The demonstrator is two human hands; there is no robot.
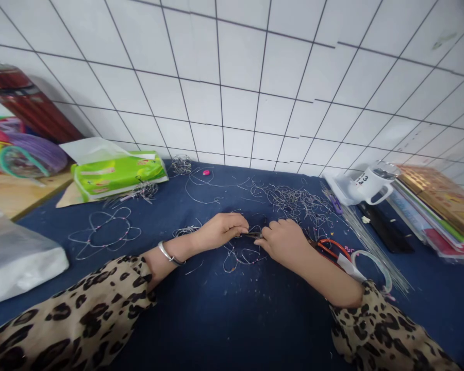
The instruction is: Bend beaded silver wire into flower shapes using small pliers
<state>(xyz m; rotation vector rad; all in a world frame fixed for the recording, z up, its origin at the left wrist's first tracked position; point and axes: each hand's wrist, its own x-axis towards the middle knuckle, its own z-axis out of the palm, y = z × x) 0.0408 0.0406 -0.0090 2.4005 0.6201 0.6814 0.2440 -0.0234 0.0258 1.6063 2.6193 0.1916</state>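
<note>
- Two forearms in leopard-print sleeves reach in from the near edge of the blue-covered table [224,319] and converge just above the beaded wire loop [242,256], which lies flat on the cloth.
- Left hand [222,229]: it rests knuckles up just left of the beaded wire loop, with the wrist low on the cloth and a silver bangle [169,253] around it. Its fingers are curled in tight, the tips pinching the left end of a thin dark piece [251,235].
- Right hand [284,239]: it sits just right of the beaded wire loop, back of the hand up, forearm angled in from the lower right. Its fingers are bunched closed on the right end of the same thin dark piece; I cannot tell whether that piece is a tool or wire.
- That thin dark piece is level between the two hands, directly above the beaded wire loop and close to it.
- Right of the beaded wire loop, past the right hand, lie orange-handled scissors [332,246].
- Beyond the loop and to the right spreads a heap of wire scraps [294,201]; further right stands a white mug [373,185].
- Well to the loop's left lies a wire flower [104,232]; beyond that sits a green tissue pack [118,172].
</note>
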